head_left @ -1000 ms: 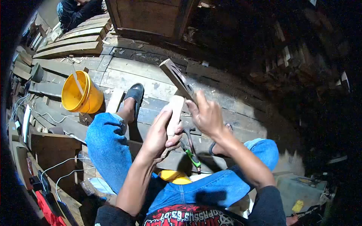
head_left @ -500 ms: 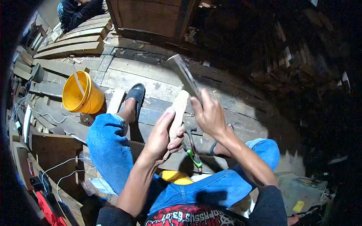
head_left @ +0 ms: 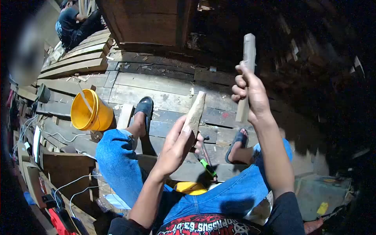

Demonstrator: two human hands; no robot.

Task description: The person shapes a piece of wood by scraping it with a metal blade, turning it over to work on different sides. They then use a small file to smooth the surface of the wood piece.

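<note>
Lifted away from the pale wood piece (head_left: 196, 111), where it was close a moment earlier, a long, narrow block (head_left: 249, 51) now stands nearly upright in the right hand (head_left: 253, 94), its fingers curled around the middle and both ends showing. The left hand (head_left: 176, 145) is closed around the lower part of the wood piece, thumb along its face and narrow end up, held between the person's knees, above the plank floor (head_left: 156, 94) and well apart from the block. Beneath the left hand lies a hammer-like tool (head_left: 207, 166) with a green grip, near a yellow object (head_left: 190, 188) by the jeans. A yellow bucket (head_left: 105, 117) with a thin strip (head_left: 85, 101) leaning inside sits beyond the left knee, near a sandaled foot (head_left: 145, 106). In the background, more of a co-worker (head_left: 70, 21) has come into view, seated by a row of boards (head_left: 74, 64).
</note>
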